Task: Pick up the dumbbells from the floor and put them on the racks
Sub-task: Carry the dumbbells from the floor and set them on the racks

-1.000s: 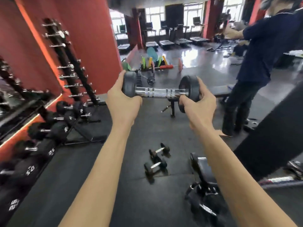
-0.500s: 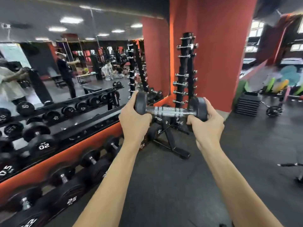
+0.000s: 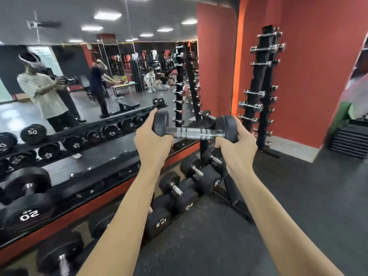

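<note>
Since the earlier frame the view is swinging further toward the mirror wall, and the low rack (image 3: 229, 188) of numbered dumbbells is now sitting right under the forearms, while the tall vertical rack (image 3: 260, 92) is sliding to the right. Starting at the left, the left hand (image 3: 153, 144) is cupping the left head of the carried dumbbell (image 3: 194, 133), fingers wrapped over its edge; the right hand (image 3: 237, 150) is gripping the right head the same way, so both hands are clamped on the ends and the chrome handle is hanging bare between them. That dumbbell is being held level in the air above the far end of the low rack, not yet resting on anything. My worry is the grip: holding round heads instead of the handle is inviting a slip, and a drop from here would be landing on the racked dumbbells (image 3: 187, 196) below or on the floor (image 3: 298, 216). Lowering it into a narrow gap is also risking pinched fingers between heads.
</note>
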Demonstrator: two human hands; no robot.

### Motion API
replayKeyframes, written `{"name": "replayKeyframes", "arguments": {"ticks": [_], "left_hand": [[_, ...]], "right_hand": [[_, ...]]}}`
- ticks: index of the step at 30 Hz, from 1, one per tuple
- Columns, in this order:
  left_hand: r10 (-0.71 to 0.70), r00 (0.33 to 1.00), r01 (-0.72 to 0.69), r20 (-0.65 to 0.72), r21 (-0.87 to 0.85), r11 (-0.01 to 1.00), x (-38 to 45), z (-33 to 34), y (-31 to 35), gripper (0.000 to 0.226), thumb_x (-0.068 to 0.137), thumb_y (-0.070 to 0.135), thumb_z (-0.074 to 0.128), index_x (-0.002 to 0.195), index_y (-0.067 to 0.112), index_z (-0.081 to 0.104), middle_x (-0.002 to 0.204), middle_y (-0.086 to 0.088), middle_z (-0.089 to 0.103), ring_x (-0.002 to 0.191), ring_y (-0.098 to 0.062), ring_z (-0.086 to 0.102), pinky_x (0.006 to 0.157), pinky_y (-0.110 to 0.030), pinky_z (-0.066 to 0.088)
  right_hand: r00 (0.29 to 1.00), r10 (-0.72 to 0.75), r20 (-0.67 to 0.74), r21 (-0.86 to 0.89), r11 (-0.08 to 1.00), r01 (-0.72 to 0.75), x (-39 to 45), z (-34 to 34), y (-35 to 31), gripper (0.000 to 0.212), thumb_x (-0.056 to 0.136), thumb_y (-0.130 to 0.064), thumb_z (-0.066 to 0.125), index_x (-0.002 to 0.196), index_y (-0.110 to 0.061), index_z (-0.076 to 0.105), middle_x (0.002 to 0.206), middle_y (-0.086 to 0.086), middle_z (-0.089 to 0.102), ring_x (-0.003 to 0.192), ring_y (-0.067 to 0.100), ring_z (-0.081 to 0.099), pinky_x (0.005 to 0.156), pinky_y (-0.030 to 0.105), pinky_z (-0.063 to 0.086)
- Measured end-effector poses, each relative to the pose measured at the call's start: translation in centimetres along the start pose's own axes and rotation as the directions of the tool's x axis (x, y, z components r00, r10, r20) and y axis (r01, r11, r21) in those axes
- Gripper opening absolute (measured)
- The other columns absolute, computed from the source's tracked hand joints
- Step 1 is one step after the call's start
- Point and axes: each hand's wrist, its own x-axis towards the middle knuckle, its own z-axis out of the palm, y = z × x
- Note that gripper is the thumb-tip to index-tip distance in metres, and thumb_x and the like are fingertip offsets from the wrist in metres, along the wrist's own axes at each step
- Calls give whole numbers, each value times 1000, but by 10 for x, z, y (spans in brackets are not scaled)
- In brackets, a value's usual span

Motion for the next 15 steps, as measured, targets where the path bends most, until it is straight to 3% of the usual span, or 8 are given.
{"name": "replayKeyframes", "arguments": {"ticks": [1, 4, 9, 13, 15], "left_hand": [[-11, 1000, 11, 6, 2, 1000, 20, 16, -8, 85, 69, -18, 70, 135, 37, 65, 83, 24, 62, 60, -5, 50, 58, -29, 51], [-41, 999, 41, 30, -15, 999, 81, 68, -37, 89, 71, -18, 69, 147, 28, 60, 90, 18, 64, 60, -6, 51, 56, -29, 52], [-51, 998, 51, 40, -6, 999, 180, 169, -90, 91, 71, -19, 70, 150, 23, 57, 85, 26, 54, 63, -2, 52, 64, -30, 53], [-113, 990, 114, 82, -13, 993, 266, 239, -112, 99, 62, -18, 69, 149, 29, 58, 118, 12, 61, 95, -19, 68, 65, -35, 61], [-142, 985, 144, 96, -9, 990, 308, 267, -125, 98, 64, -19, 67, 149, 28, 58, 116, 13, 55, 90, -14, 65, 59, -33, 60]], "right_hand": [[1000, 5, -5, -15, 1000, -5, 22, 8, 10, 83, 71, 10, 72, 146, -23, 61, 86, -23, 69, 57, -8, 57, 60, 8, 51], [1000, 11, -21, -37, 999, -12, 93, 31, 44, 86, 68, 6, 74, 146, -25, 60, 85, -17, 69, 69, 3, 57, 80, 24, 60], [999, 27, -25, -25, 999, -28, 224, 69, 110, 84, 66, 9, 73, 143, -23, 64, 84, -15, 70, 64, 6, 49, 66, 25, 54], [996, 88, -30, -54, 994, -90, 326, 100, 142, 82, 66, 7, 72, 142, -21, 65, 90, -15, 71, 67, 6, 55, 70, 28, 59], [995, 100, -15, -70, 992, -101, 370, 118, 156, 79, 62, 2, 70, 138, -24, 68, 91, -13, 72, 67, 8, 56, 70, 30, 60]]}}
